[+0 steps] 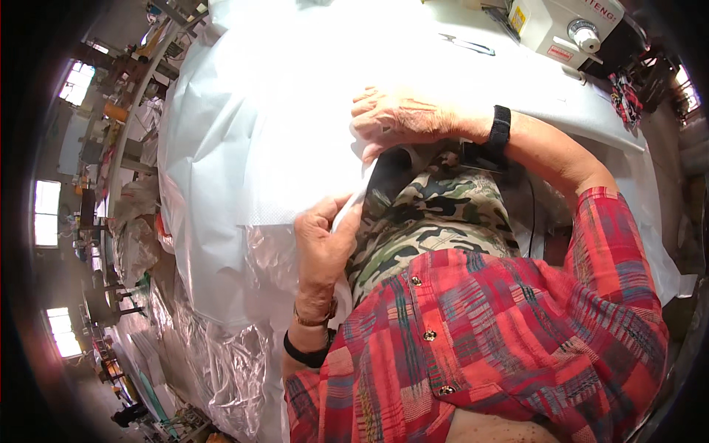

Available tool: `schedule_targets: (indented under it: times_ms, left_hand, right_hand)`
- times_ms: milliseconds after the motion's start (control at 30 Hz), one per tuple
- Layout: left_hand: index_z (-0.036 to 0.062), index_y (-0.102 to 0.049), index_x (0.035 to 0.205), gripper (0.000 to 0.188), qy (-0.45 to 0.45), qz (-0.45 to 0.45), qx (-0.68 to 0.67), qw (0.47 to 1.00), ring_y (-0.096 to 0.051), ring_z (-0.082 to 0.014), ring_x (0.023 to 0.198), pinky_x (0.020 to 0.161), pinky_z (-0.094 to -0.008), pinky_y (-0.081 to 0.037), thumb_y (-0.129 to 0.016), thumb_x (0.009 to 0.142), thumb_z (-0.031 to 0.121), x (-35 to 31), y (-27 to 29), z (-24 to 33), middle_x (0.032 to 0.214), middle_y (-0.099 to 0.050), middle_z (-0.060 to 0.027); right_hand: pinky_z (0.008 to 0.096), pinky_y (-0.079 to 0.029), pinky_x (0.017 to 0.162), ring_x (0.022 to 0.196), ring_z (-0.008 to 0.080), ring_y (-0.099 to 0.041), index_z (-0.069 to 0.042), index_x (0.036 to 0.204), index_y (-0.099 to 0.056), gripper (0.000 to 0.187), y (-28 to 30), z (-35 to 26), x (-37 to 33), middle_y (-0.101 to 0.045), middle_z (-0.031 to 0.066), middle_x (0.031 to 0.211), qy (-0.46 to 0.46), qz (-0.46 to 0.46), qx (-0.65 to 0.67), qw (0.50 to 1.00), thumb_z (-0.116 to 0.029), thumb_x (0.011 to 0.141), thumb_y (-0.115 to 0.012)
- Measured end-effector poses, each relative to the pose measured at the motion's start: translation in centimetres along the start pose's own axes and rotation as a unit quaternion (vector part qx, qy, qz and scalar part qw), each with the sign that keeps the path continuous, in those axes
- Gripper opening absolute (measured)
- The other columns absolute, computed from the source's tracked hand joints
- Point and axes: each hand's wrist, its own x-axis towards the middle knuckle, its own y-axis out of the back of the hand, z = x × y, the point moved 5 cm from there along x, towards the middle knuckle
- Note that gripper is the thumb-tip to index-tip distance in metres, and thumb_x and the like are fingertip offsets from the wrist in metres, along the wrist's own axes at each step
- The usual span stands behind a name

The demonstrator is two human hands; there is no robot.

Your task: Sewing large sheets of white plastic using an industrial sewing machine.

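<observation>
A large sheet of white fabric (277,159) spreads over the table and hangs off its near side, washed out by bright light. My left hand (325,236) pinches the near edge of this fabric between thumb and fingers. Farther along the same edge, my right hand (402,118) is curled with its thumb on the fabric. Between the two hands the edge looks folded and runs in a slanting line above my lap. The fingertips of the right hand are partly lost in glare.
A white sewing machine (565,33) stands at the far right, with small thread snips (469,46) lying left of it. Crinkled clear plastic (233,369) hangs at the left below the fabric. My camouflage trousers (450,210) are beneath my arms.
</observation>
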Motion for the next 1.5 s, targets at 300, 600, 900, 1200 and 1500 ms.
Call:
schedule_targets:
  times_ms: [300,600,900,1200,1500]
  left_hand:
    - [-0.0052,-0.068,0.102,0.02,-0.115,0.035,0.133,0.984,-0.058,-0.0106,0.067,0.062,-0.0273,-0.047,-0.063,0.084,0.003,-0.2,0.6,0.4,0.073,-0.066,-0.0111]
    - [0.0002,-0.067,0.096,0.022,-0.27,0.006,0.265,0.926,-0.054,-0.0291,0.057,0.054,-0.036,-0.044,-0.059,0.076,-0.005,-0.7,-1.8,2.5,0.068,-0.054,-0.013]
    - [0.0044,-0.047,0.071,0.015,-0.335,-0.104,0.308,0.884,-0.049,-0.0326,0.058,0.053,-0.0428,-0.041,-0.058,0.078,-0.001,0.2,-5.7,3.4,0.066,-0.044,-0.0142]
    - [0.003,-0.05,0.073,0.012,-0.341,-0.134,0.341,0.866,-0.054,-0.035,0.062,0.056,-0.0433,-0.044,-0.062,0.076,-0.001,3.9,-5.9,3.7,0.068,-0.05,-0.0143]
    - [0.0002,-0.045,0.071,0.016,-0.398,-0.11,0.365,0.834,-0.055,-0.0374,0.063,0.057,-0.0451,-0.045,-0.06,0.077,-0.002,9.2,-6.2,5.2,0.067,-0.051,-0.0173]
  right_hand:
    - [0.0403,-0.043,0.074,0.083,0.0285,-0.049,-0.003,0.077,-0.047,0.048,1.5,5.9,-0.8,-0.045,0.0111,0.082,-0.102,-0.072,-0.001,0.992,-0.045,0.078,-0.071]
    - [0.0379,-0.037,0.091,0.082,0.0232,-0.054,-0.01,0.087,-0.048,0.052,5.0,10.2,-1.6,-0.05,0.0035,0.083,-0.107,-0.067,-0.182,0.975,-0.056,0.076,-0.067]
    - [0.0412,-0.048,0.077,0.089,0.0327,-0.057,-0.004,0.084,-0.051,0.051,7.0,10.3,-3.7,-0.056,0.0121,0.09,-0.253,0.052,-0.306,0.916,-0.05,0.077,-0.072]
    - [0.0442,-0.045,0.082,0.089,0.0323,-0.057,-0.004,0.088,-0.061,0.049,7.5,9.5,-4.5,-0.057,0.0143,0.092,-0.32,0.06,-0.252,0.911,-0.053,0.085,-0.064]
    - [0.0446,-0.041,0.093,0.104,0.036,-0.056,0.005,0.12,-0.055,0.071,7.4,9.3,-4.6,-0.059,0.0213,0.109,-0.335,-0.031,-0.192,0.922,-0.055,0.084,-0.065]
